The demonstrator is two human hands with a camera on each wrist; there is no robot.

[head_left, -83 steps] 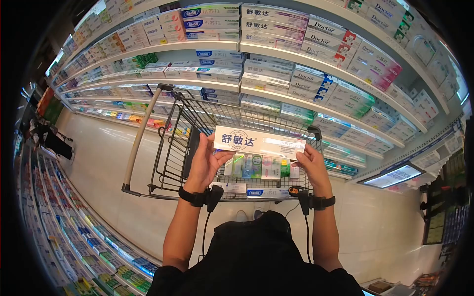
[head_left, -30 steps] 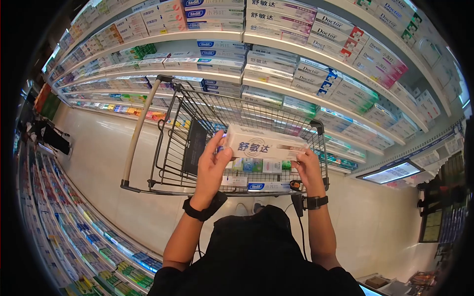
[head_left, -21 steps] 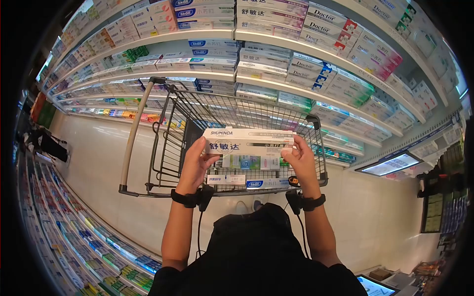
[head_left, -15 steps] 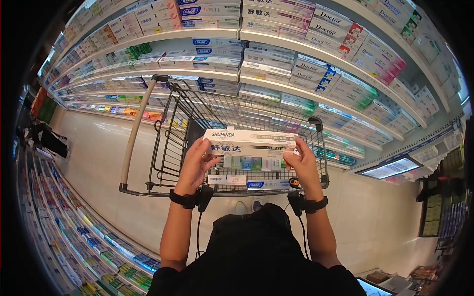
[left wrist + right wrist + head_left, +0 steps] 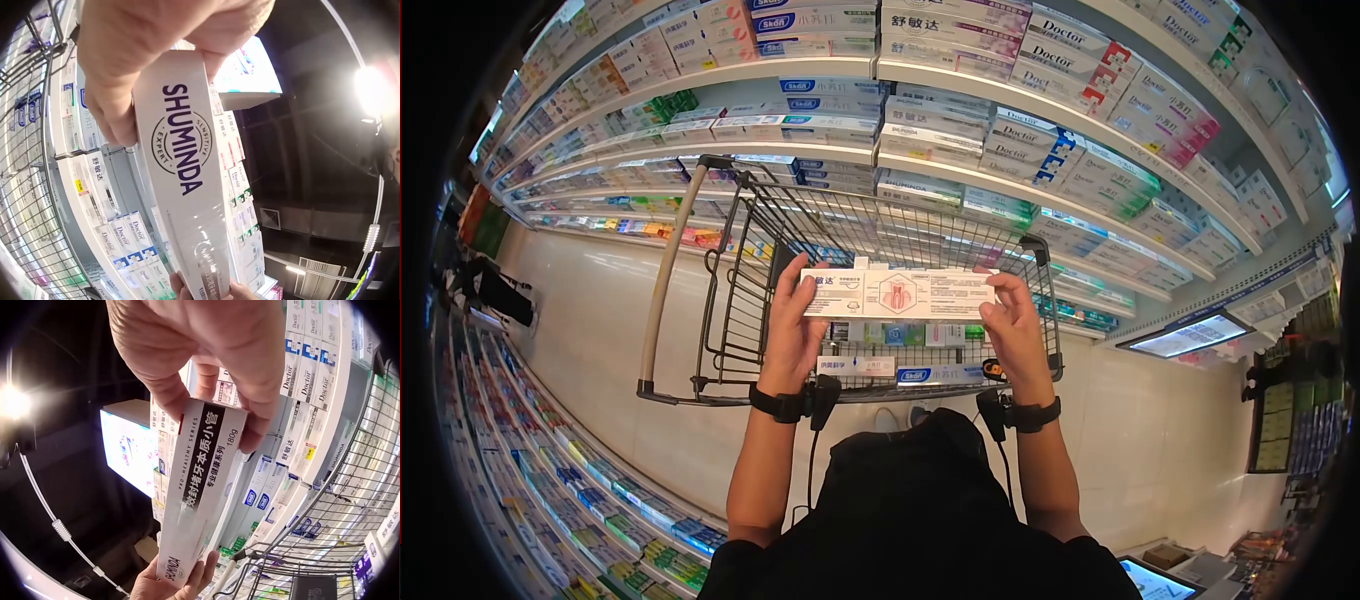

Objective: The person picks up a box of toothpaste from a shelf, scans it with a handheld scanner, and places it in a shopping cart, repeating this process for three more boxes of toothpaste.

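A long white toothpaste box (image 5: 910, 294) is held level over the shopping cart (image 5: 900, 220), at chest height. One printed side with a red tooth diagram faces the head camera. My left hand (image 5: 794, 322) pinches its left end between thumb and fingers, and my right hand (image 5: 1014, 335) pinches the other end. The left wrist view shows the box (image 5: 181, 144) lettered SHUMINDA, running from the left hand (image 5: 150, 44) down to the right hand's fingertips. Seen from the right wrist, the same box (image 5: 206, 475) bears a dark band and 180g.
Several toothpaste boxes lie in the cart, including a blue-labelled Skon box (image 5: 940, 375) and a white box (image 5: 855, 367) near its close side. Shelves (image 5: 960, 70) packed with toothpaste boxes stand beyond. A lit screen (image 5: 1190, 338) is at right; more stocked shelves (image 5: 580, 480) curve at left.
Both hands have kept hold of the toothpaste box while turning it: its SHUMINDA-lettered face and front showed before, and the side with the tooth diagram shows now. The cart stays in place.
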